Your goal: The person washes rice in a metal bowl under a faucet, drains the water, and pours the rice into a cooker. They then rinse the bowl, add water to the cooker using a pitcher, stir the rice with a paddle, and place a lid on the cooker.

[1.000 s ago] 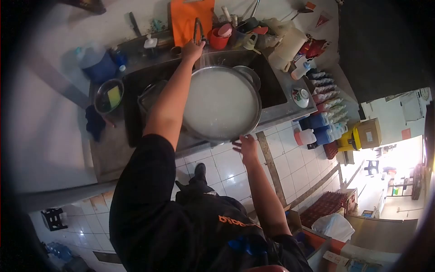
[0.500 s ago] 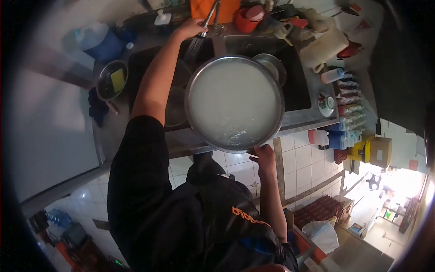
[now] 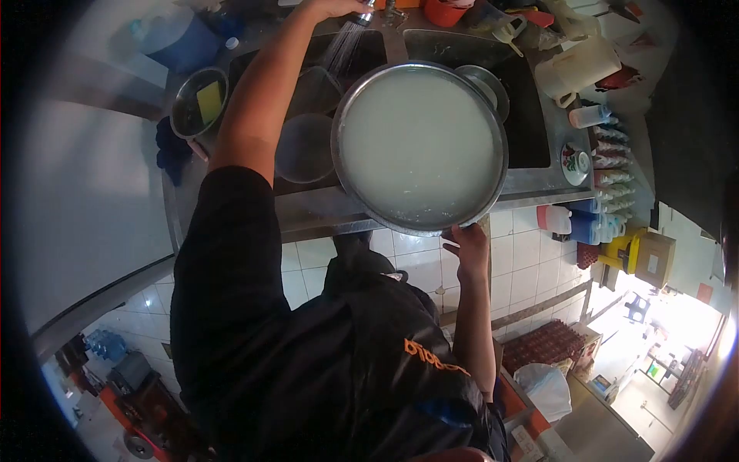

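My left hand (image 3: 336, 8), at the top edge of the view, is closed around a spray faucet head (image 3: 365, 15). Water streams from it into the left sink basin (image 3: 258, 65). Cloudy whitish liquid nearly fills a large round metal basin (image 3: 501, 158) over the sink's middle. At its near rim, my right hand (image 3: 471, 250) grips the edge, some fingers hidden underneath. Clear round containers (image 3: 304, 148) lie in the left sink, partly covered by my arm and the basin. Behind the basin's right side, a smaller metal bowl (image 3: 496, 91) shows in the right sink.
On the left counter sits a metal bowl (image 3: 179, 115) holding a yellow sponge (image 3: 208, 102). A blue bucket (image 3: 185, 46) stands behind it. To the right are a cream jug (image 3: 577, 68), a patterned bowl (image 3: 576, 164) and a bottle (image 3: 589, 116). A red container (image 3: 445, 12) is at the back.
The whole scene has shifted up and right in view. Both hands keep their holds, and water still runs. More of the clear containers beside the basin is visible.
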Demonstrator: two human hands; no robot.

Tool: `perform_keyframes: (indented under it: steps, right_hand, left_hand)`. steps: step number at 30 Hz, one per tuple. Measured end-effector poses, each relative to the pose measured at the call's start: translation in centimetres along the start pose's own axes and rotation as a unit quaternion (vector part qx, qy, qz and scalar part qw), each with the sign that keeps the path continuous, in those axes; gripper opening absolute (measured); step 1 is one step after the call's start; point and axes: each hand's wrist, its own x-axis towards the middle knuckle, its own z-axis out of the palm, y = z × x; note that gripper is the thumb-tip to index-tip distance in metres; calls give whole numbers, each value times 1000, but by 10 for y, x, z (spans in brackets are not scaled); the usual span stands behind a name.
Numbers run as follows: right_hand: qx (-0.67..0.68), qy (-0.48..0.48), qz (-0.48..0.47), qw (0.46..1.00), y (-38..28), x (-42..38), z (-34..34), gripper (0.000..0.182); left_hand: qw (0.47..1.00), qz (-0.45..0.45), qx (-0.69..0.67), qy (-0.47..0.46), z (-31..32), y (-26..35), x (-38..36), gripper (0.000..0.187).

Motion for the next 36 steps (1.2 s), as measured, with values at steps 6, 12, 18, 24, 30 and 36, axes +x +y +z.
perform_keyframes:
  steps: [6,12,18,24,30,36]
  right_hand:
    - [-22,5,-9,1000,3,0,0,36]
    - [-96,173,-67,978,-6,-7,8,57]
    - [-265,222,-260,901,-23,12,4,52]
    - [-471,66,-373,797,-54,108,21,65]
    - [-654,21,-159,740,-100,160,74,99]
    - [-645,-20,-191,739,-102,206,83,84]
  left_hand:
    - [997,30,63,45,5,9,-18,45]
    - [978,75,-14,195,26,-42,-7,49]
    - [913,107,-78,385,74,-48,-127,29]
    - [862,-125,-366,329,225,-51,-282,25]
    - [763,-137,-572,269,284,4,-288,31]
    - [798,-172,-294,498,322,0,-244,20]
